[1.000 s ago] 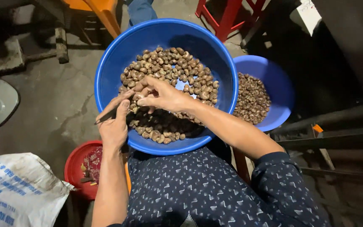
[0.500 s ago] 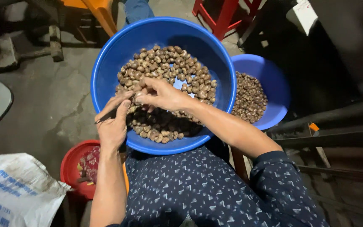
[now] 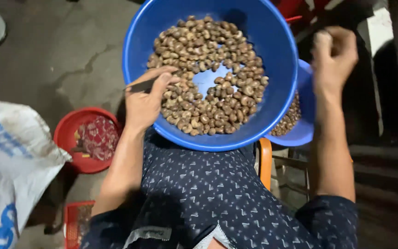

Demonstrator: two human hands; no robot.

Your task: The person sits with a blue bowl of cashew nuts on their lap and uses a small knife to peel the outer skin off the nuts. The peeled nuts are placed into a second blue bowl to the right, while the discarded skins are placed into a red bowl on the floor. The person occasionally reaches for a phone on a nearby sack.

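Head view, the only view.

Left hand (image 3: 146, 99): rests on the near left rim of one large blue basin (image 3: 282, 50). Fingers are closed around one thin dark tool (image 3: 140, 86), whose tip sticks out to the left of the thumb. Fingertips touch the nuts.

Right hand (image 3: 333, 57): raised to the right of the large basin, outside its rim and above a second basin. It is blurred. Fingers are curled in loosely; whether anything small is held inside cannot be told.

Contents: the large basin holds a heap of brown shelled nuts (image 3: 208, 78), too many to count, spread in a ring with a bare blue patch at the centre, just right of the left hand.

One smaller blue basin (image 3: 306, 131) sits below the right hand, partly hidden behind the large one; it holds more brown pieces, seen only at its near edge.

Below and left of the left forearm: one red bowl (image 3: 67, 133) on the floor with reddish contents, one white woven sack (image 3: 10, 161) beside it, one red crate (image 3: 72, 223) at the lower edge.

Between the forearms: the person's dark patterned shirt (image 3: 208, 198), and one orange chair frame (image 3: 266, 161) just right of it.
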